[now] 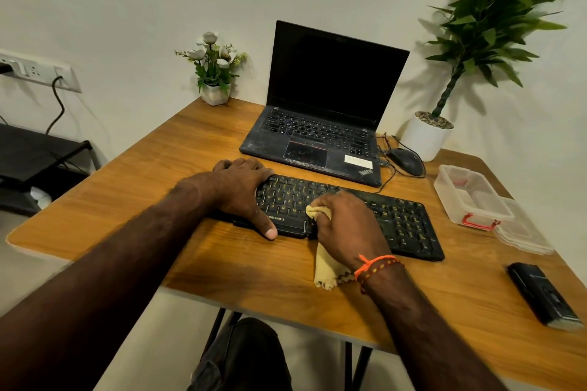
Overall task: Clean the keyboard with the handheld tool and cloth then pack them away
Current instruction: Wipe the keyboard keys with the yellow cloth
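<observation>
We find the left hand [244,189] spread flat on the left end of the black keyboard [394,219], thumb hooked over its near edge. Just right of it, the right hand [346,225] grips a yellow cloth [325,267] bunched against the keys. Well right of that hand lie a clear container [470,197] and the black handheld tool [543,295].

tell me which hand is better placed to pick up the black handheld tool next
Right, probably: the handheld tool lies on the right hand's side, though it must drop the cloth. The left hand steadies the keyboard.
</observation>
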